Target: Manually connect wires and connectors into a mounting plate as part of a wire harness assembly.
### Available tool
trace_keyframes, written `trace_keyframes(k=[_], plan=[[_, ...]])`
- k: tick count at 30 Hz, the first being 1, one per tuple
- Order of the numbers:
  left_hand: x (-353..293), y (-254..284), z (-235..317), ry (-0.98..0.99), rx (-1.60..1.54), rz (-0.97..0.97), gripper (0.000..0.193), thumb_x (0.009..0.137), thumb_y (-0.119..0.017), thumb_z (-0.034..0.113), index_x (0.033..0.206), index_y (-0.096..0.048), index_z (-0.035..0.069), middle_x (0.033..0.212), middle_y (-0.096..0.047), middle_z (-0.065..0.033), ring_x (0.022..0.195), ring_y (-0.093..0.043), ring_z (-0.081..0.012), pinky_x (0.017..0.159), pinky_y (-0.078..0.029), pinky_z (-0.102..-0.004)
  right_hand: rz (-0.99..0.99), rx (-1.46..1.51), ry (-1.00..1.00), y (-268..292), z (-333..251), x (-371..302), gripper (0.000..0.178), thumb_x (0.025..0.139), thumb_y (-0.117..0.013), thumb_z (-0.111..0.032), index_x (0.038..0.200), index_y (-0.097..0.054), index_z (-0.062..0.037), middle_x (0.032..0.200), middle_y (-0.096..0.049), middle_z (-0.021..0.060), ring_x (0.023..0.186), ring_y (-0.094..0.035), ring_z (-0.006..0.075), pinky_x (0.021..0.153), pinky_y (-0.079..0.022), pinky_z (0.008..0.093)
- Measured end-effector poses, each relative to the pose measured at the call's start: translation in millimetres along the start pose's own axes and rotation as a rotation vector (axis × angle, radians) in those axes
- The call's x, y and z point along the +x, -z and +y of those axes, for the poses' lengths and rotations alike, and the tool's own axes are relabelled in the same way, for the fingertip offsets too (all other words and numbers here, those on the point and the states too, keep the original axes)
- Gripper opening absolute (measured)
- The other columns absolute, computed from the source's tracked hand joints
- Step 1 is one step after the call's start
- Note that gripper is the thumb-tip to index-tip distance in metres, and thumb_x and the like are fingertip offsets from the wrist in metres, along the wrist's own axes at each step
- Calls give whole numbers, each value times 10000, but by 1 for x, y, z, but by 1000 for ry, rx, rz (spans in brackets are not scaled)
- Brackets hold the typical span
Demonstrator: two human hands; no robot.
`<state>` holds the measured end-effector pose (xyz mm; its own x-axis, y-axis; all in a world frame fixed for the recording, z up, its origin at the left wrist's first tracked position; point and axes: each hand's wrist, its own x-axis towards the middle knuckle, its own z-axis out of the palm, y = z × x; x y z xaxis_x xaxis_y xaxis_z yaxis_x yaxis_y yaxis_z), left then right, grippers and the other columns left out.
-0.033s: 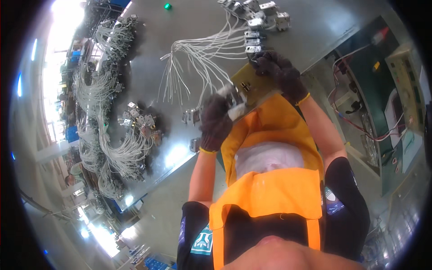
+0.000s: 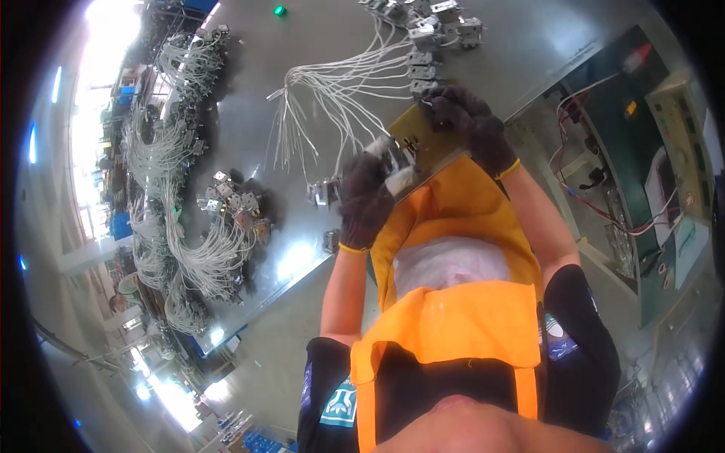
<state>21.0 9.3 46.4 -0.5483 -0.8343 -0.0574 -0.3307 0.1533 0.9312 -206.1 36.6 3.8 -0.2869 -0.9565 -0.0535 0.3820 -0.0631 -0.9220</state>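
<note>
As the left hand [image 2: 364, 193] pinched a metal part [image 2: 398, 159], the right hand [image 2: 476, 124] gripped a stiff-looking plate [image 2: 436, 143] by its handiest edge.

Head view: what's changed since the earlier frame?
Left hand shifted slightly right and up, toward the brass-coloured plate. The wired metal housings at the top edge crept slightly left. No visible new grip or release. Right hand and plate essentially unchanged; the wire bundle left of the left hand, too.
</note>
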Motion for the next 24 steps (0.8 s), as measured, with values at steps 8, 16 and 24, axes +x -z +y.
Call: trace_keyframes(k=[8, 16, 24], plan=[[24, -32, 13, -79, 611, 242, 584, 765, -785, 340, 1248, -616, 58, 1076, -651, -150, 1009, -591, -336, 946, -449, -412, 90, 56, -234, 13, 1, -75, 261, 995, -534, -189, 1183, -611, -26, 887, -696, 55, 683, -628, 106, 604, -516, 239], [26, -18, -4, -310, 712, 197, 514, 803, -748, 286, 1259, -589, 111, 974, -634, -137, 932, -596, -362, 809, -471, -462, -15, 7, -299, -17, 10, -91, 251, 976, -573, -137, 1210, -616, -56, 965, -695, 48, 741, -638, 104, 654, -530, 252], [25, -27, 20, -81, 659, 212, 413, 868, -678, 354, 1198, -646, 108, 1062, -679, -157, 1038, -593, -361, 902, -470, -451, 37, -340, 281, -19, 29, -83, 256, 975, -592, -143, 1207, -644, -47, 954, -707, 67, 741, -665, 102, 650, -543, 269]])
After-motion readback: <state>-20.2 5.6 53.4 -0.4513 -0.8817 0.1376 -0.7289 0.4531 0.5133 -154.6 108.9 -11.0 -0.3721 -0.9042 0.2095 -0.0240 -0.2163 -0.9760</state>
